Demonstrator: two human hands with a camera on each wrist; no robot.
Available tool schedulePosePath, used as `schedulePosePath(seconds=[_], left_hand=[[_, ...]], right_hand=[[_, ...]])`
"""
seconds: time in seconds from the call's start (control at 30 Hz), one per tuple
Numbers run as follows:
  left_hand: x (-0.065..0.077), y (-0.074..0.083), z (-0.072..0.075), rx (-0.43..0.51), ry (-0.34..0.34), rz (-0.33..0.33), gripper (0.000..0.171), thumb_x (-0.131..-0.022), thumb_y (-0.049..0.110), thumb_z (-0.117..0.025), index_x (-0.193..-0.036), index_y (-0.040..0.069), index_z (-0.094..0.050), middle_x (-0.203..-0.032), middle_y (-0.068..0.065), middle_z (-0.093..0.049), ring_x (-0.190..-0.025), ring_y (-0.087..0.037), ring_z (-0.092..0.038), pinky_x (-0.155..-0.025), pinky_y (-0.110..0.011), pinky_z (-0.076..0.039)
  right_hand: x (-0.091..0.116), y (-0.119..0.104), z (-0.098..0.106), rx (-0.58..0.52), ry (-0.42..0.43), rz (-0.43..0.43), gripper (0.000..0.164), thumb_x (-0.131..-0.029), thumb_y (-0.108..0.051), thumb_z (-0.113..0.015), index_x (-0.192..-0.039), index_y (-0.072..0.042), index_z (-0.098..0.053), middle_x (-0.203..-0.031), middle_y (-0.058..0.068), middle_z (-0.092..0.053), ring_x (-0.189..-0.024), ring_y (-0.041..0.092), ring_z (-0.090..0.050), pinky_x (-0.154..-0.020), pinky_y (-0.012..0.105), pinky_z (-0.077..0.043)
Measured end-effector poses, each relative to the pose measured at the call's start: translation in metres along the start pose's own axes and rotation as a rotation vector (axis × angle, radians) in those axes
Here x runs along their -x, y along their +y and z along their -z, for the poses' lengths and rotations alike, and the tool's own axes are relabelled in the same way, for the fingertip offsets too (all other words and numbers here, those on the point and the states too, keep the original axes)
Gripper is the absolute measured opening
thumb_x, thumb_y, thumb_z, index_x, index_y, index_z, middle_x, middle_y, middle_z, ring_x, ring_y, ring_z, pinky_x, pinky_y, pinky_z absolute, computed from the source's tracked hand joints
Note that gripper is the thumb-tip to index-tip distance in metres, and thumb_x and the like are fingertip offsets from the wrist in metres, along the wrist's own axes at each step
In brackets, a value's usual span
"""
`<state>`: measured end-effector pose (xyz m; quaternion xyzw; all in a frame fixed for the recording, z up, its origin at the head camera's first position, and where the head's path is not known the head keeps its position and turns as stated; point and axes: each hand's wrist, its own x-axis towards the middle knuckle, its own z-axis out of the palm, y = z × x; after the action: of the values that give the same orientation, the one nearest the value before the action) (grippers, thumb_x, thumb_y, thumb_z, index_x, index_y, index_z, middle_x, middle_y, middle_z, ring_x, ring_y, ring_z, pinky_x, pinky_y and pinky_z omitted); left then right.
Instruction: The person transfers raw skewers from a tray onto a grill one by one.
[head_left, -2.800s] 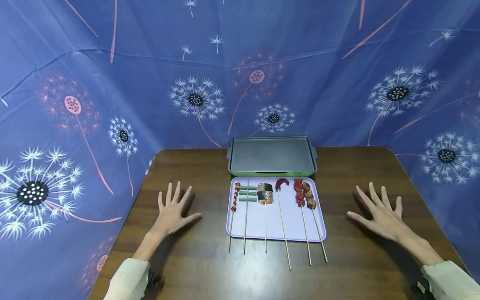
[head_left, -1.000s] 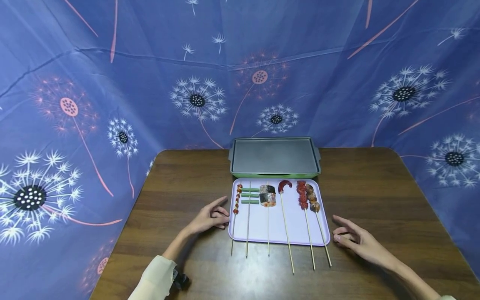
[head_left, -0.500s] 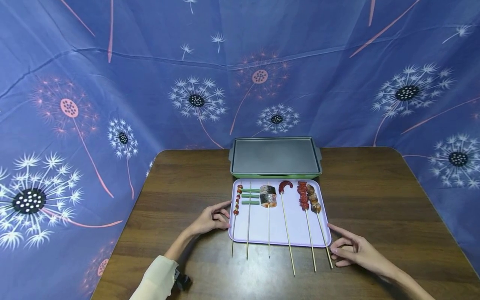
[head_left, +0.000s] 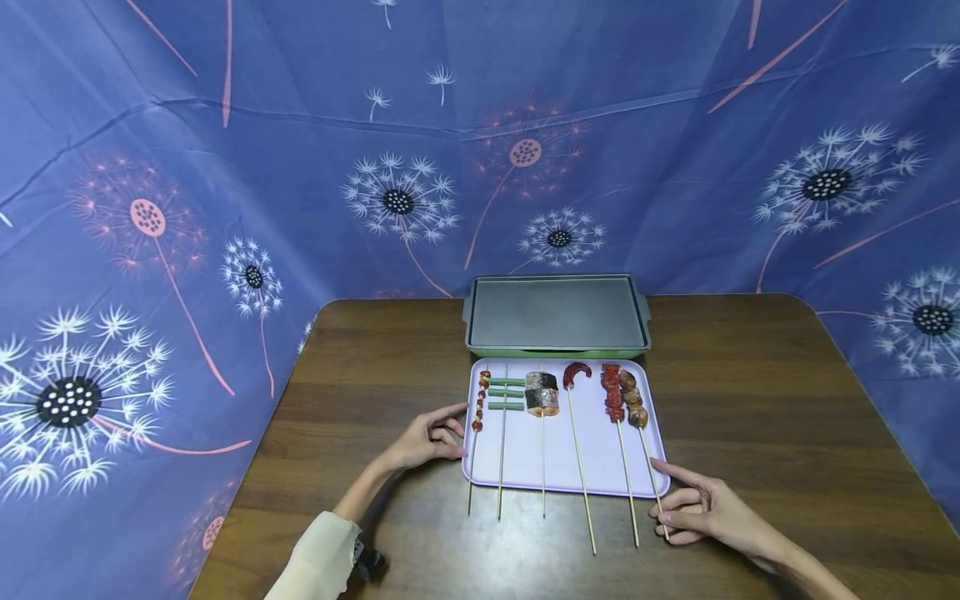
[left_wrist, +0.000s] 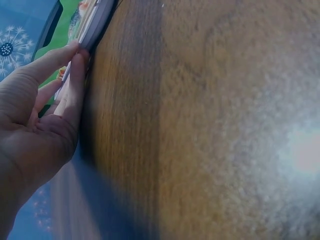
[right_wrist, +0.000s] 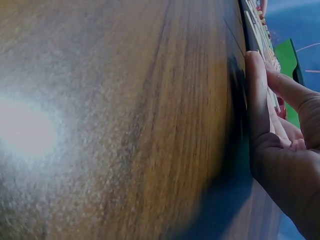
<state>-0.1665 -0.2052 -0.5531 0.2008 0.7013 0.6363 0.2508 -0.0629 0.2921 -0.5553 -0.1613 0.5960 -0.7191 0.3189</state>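
A pale lilac tray holds several skewers, their sticks reaching over its near edge. At the far right lies the skewer of brown chunks; my right hand pinches the lower end of its stick, index finger over the tray's corner. My left hand grips the tray's left rim between thumb and fingertips, beside the tomato-like bead skewer. In the left wrist view the tray edge meets those fingertips. Between them lie green stalks, a fish piece, a red curl and red meat.
Behind the tray stands a green griddle with a dark flat plate, close to the tray's far rim. The brown wooden table extends to both sides. A blue dandelion-print cloth hangs behind and at the sides.
Both hands, first spread flat on the table, have moved inward to the tray. The left has taken its left rim, and the right has reached the stick end of the brown-chunk skewer.
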Motion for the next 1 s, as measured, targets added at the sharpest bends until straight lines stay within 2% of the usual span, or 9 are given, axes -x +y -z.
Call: schedulePosePath(seconds=[0.1,0.27,0.47,0.67,1.0], left_hand=[[-0.001,0.000,-0.001,0.016,0.005,0.013,0.079,-0.086,-0.010,-0.074,-0.154,-0.010,-0.033,-0.113,-0.028,-0.061,-0.084,-0.003,-0.071,-0.078,-0.017,-0.057],[-0.002,0.002,-0.002,0.020,0.012,0.018,0.079,-0.086,-0.011,-0.074,-0.154,-0.010,-0.033,-0.116,-0.042,-0.054,-0.084,-0.004,-0.070,-0.077,-0.017,-0.057],[-0.002,0.002,-0.001,0.030,0.006,0.017,0.081,-0.085,-0.007,-0.077,-0.154,-0.011,-0.033,-0.114,-0.037,-0.057,-0.085,-0.007,-0.072,-0.078,-0.018,-0.058],[-0.002,-0.001,0.001,0.014,-0.001,0.014,0.079,-0.086,-0.011,-0.074,-0.154,-0.010,-0.032,-0.114,-0.036,-0.057,-0.085,-0.005,-0.071,-0.078,-0.018,-0.057],[-0.001,0.002,0.000,0.020,0.012,0.034,0.080,-0.086,-0.012,-0.073,-0.154,-0.010,-0.033,-0.116,-0.040,-0.055,-0.085,-0.004,-0.071,-0.078,-0.017,-0.057]], right_hand=[[-0.001,0.000,0.000,-0.020,-0.016,0.004,0.070,-0.100,0.008,-0.053,-0.149,-0.041,-0.044,-0.115,0.010,-0.075,-0.102,0.024,-0.075,-0.082,0.041,-0.062],[0.000,0.000,0.002,-0.041,-0.041,0.024,0.067,-0.101,0.008,-0.051,-0.149,-0.039,-0.045,-0.115,0.005,-0.074,-0.103,0.023,-0.075,-0.083,0.039,-0.062],[0.005,0.001,0.004,-0.053,-0.032,0.003,0.070,-0.102,0.008,-0.049,-0.151,-0.042,-0.043,-0.117,0.005,-0.073,-0.105,0.023,-0.074,-0.086,0.039,-0.062],[0.010,0.000,0.007,-0.064,-0.013,0.004,0.071,-0.102,0.008,-0.049,-0.152,-0.043,-0.042,-0.118,0.004,-0.074,-0.106,0.021,-0.074,-0.086,0.038,-0.062],[0.015,-0.008,0.021,-0.048,0.005,0.067,0.075,-0.101,0.012,-0.046,-0.155,-0.040,-0.039,-0.119,0.004,-0.073,-0.107,0.021,-0.074,-0.087,0.038,-0.061]])
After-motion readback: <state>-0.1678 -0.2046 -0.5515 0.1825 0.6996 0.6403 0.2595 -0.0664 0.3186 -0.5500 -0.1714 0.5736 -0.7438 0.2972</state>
